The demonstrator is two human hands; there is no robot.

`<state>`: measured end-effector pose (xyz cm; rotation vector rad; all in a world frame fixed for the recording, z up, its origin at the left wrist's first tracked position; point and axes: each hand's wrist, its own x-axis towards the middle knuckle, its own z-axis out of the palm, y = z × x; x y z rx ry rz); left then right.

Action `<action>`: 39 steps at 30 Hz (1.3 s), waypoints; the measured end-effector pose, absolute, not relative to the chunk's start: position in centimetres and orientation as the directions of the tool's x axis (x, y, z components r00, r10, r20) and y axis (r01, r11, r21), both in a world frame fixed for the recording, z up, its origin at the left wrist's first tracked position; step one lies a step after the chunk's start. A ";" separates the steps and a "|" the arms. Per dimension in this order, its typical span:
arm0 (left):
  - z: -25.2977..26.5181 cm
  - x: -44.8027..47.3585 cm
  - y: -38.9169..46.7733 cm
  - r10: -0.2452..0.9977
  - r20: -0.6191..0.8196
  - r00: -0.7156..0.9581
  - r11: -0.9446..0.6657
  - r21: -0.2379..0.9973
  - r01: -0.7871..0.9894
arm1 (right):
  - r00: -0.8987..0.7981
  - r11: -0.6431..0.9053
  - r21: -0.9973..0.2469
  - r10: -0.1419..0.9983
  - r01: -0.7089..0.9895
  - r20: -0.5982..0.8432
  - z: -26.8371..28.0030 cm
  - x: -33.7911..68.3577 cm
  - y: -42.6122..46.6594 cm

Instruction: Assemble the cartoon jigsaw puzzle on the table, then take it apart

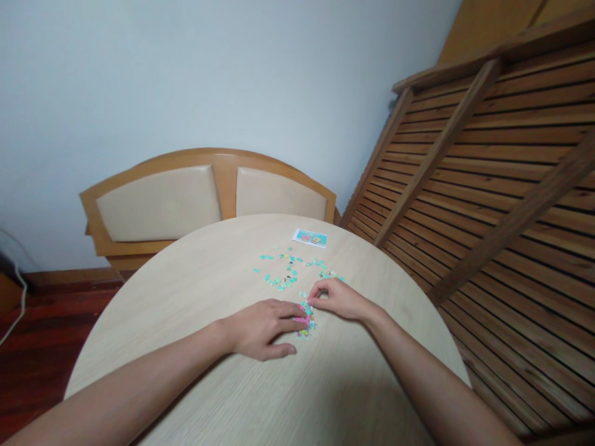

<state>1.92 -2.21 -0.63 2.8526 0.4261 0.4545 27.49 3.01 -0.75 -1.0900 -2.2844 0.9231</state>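
Note:
My left hand (269,325) lies flat, fingers apart, its fingertips resting on a small group of joined jigsaw pieces (304,322) in pink, yellow and teal. At the upper right edge of that group, my right hand (338,298) has thumb and index finger pinched together. Whatever sits between those fingertips is too small to make out for sure, though it may be a puzzle piece. Beyond both hands, loose teal jigsaw pieces (280,282) are scattered in a rough ring. A small picture card (310,238) with a teal background lies behind them.
Everything lies on a round pale wooden table (186,291). Behind it stands a wooden headboard (227,186) with cream padded panels, against a white wall. A slatted wooden frame (488,204) leans along the right side. A pale cable (21,303) hangs at far left.

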 end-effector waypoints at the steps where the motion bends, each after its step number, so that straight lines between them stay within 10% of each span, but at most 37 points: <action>1: -0.6 1.9 -2.2 0.314 0.268 0.911 -0.934 0.260 0.246 | -0.594 0.457 -0.738 0.799 0.497 0.095 -0.7 27.5 3.0; 29: -0.7 1.7 -2.2 0.346 0.272 0.898 -0.929 0.236 0.286 | -0.621 0.667 -0.334 0.744 0.666 0.247 -1.0 27.5 2.9; 39: -0.9 1.4 -1.9 0.374 0.272 0.887 -0.921 0.218 0.322 | -0.653 0.649 -0.435 0.739 0.624 0.165 -0.2 28.4 3.0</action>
